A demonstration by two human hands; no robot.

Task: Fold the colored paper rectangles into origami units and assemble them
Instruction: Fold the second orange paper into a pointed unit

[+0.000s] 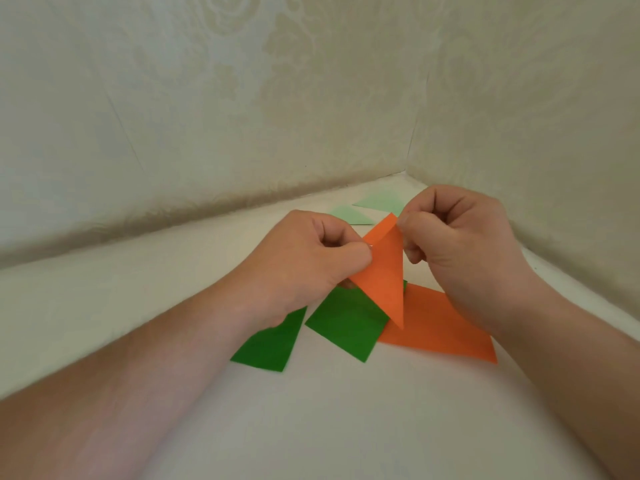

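both hands pinching folded orange paper triangle (382, 271) — left hand (304, 261), right hand (460, 237) — i'd fear uneven pull skewing the crease.

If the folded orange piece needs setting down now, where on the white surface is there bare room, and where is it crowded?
Bare room: the wide white tabletop nearest the camera between the forearms, and the strip left of the left hand toward the wall. Crowded: under the folded orange paper triangle, where two dark green paper rectangles and a flat orange paper rectangle lie; pale green pieces fill the far corner.
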